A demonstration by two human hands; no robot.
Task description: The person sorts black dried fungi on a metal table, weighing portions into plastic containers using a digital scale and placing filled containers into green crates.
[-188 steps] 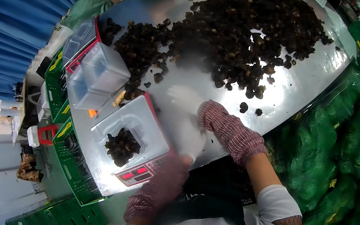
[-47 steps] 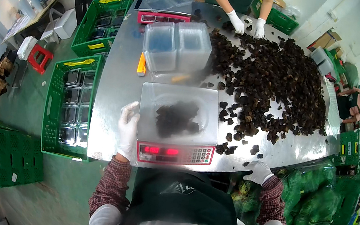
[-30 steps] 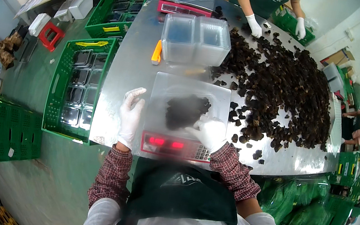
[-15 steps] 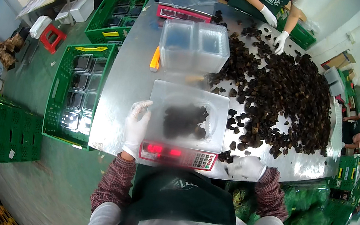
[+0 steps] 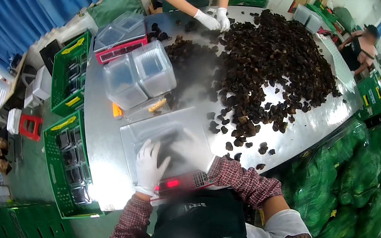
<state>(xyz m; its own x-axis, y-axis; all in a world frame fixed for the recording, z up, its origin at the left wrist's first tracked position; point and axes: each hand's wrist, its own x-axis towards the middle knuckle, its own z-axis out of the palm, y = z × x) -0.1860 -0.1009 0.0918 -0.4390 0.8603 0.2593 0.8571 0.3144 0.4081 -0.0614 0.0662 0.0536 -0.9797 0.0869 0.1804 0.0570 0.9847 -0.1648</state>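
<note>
In front of me a clear plastic tray (image 5: 135, 134) rests on a red-and-silver digital scale (image 5: 198, 179) with a lit red display. My left hand (image 5: 149, 166), in a white glove, lies at the tray's near left side, fingers apart and thumb spread. Over the tray is my right hand (image 5: 193, 150), also white-gloved; motion and haze smear its fingers, so whatever it holds cannot be made out. The tray's contents are blurred and partly hidden by my hands. To the right spreads a heap of dark, curled mushroom-like pieces (image 5: 278, 58).
Stacked clear plastic boxes (image 5: 127, 80) stand beyond the tray, near an orange-handled tool (image 5: 116, 110). Green crates (image 5: 76, 166) with packed trays sit left of the metal table. Across it, a co-worker's gloved hands (image 5: 215, 20) touch the pieces. Green net sacks (image 5: 337, 190) lie at right.
My right hand has moved from the table's near edge, by the loose pieces, leftward over the tray. My left hand remains beside the tray. The whole view has turned and tilted.
</note>
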